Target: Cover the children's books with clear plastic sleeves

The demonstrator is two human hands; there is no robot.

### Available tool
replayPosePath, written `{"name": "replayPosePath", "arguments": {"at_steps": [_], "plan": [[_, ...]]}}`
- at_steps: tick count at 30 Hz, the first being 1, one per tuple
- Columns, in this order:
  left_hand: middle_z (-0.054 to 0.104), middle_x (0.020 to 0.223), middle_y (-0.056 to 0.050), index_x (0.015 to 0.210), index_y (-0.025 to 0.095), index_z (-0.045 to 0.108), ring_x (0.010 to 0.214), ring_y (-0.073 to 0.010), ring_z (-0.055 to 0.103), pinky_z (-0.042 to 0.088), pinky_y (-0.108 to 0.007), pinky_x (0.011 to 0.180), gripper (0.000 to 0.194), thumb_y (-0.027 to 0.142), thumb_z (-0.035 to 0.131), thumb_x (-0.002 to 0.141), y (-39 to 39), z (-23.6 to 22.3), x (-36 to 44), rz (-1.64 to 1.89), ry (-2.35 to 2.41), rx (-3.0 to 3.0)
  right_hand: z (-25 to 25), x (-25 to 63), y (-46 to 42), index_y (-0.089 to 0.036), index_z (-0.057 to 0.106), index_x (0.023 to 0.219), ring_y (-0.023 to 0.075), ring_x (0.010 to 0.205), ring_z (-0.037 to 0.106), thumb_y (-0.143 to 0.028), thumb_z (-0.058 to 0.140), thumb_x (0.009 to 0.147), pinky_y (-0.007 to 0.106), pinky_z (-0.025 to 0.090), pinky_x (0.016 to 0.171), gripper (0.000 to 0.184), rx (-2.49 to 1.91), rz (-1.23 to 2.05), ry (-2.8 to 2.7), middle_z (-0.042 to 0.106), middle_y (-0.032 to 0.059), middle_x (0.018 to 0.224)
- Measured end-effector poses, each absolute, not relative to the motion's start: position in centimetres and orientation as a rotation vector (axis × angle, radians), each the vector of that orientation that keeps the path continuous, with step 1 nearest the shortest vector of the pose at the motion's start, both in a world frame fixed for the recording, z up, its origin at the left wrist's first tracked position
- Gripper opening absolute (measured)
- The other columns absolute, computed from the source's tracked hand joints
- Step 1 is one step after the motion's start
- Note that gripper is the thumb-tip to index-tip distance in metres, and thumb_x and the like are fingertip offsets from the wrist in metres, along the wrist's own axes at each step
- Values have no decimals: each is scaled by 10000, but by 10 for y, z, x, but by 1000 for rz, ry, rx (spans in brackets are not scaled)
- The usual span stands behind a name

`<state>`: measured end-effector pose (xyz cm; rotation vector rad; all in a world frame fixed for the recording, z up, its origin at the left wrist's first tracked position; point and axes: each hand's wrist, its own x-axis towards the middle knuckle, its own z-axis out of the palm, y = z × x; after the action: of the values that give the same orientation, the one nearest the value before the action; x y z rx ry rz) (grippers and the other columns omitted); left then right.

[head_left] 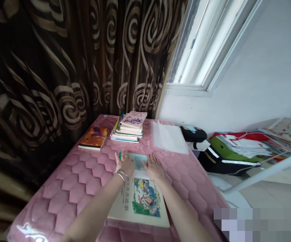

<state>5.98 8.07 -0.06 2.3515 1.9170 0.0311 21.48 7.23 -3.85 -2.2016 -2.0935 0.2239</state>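
A mattress (59, 205) carries the things. The book (145, 198) is laid flat toward the near edge, about midway between the left and right edges, its picture cover turned up. Beyond the cover a pale strip is seen, and beyond that a teal flap (139, 161), spread toward the far edge.

Nothing is clasped by either hand. The left hand (125, 166) is laid palm down over the flap's left side, with fingers spread wide; two bracelets (122, 174) are worn at its wrist. The right hand (154, 167) is set palm down at the flap's right side, thumb held apart and resting on the flap. The flap's middle is thus left visible between the two hands, while the printed cover lies nearer than both, below the wrists. The cover's left part is crossed by the left forearm, and its right edge is partly hidden by the right one.

Near the far-left corner an orange book (93, 137) is placed by the left edge. A stack of books (127, 131) is piled at the far edge, and plastic sheets (169, 137) are laid at the far-right corner, reaching the right edge.
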Motion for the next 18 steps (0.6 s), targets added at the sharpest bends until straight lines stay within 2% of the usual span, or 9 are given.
{"name": "replayPosePath", "arguments": {"at_steps": [2, 5, 8, 12, 15, 18], "plan": [[268, 1555, -44, 1473, 217, 301, 1449, -276, 131, 33, -555, 1162, 557, 283, 283, 920, 73, -2, 81, 31, 1749, 2410, -38, 215, 72, -10, 257, 1462, 239, 1443, 154, -439, 228, 974, 367, 116, 1153, 651, -2192, 212, -2103, 229, 170, 1541], [172, 1577, -79, 1487, 132, 243, 1451, -239, 138, 91, -506, 1168, 601, 317, 234, 916, 69, -8, 90, 67, 1559, 2390, -38, 214, 71, 0, 254, 1460, 243, 1442, 155, -417, 234, 975, 369, 120, 1153, 640, -2182, 213, -2113, 210, 172, 1546], [141, 1579, -90, 1489, 97, 219, 1455, -231, 115, 54, -498, 1174, 674, 415, 247, 895, 75, -11, 70, 74, 1636, 2340, -38, 214, 72, 5, 249, 1459, 241, 1443, 151, -425, 229, 974, 367, 121, 1156, 648, -2198, 223, -2117, 207, 166, 1548], [130, 1582, -66, 1499, 122, 187, 1458, -226, 96, 32, -491, 1175, 727, 487, 259, 874, 84, -11, 35, 59, 1732, 2298, -36, 215, 75, 15, 234, 1460, 251, 1439, 167, -426, 247, 969, 371, 124, 1158, 660, -2242, 220, -2119, 199, 176, 1548], [120, 1584, -49, 1503, 135, 171, 1458, -226, 95, 26, -481, 1176, 728, 489, 259, 873, 85, -12, 27, 67, 1741, 2295, -29, 208, 76, 34, 254, 1448, 289, 1432, 182, -389, 281, 962, 435, 134, 1149, 645, -2290, 207, -2110, 207, 209, 1538], [124, 1584, -51, 1504, 134, 172, 1458, -231, 97, 21, -485, 1175, 724, 496, 244, 881, 84, -14, 27, 93, 1747, 2296, -20, 185, 76, 13, 343, 1422, 300, 1436, 160, -364, 247, 971, 491, 81, 1148, 595, -2222, 145, -2108, 277, 213, 1513]]}}
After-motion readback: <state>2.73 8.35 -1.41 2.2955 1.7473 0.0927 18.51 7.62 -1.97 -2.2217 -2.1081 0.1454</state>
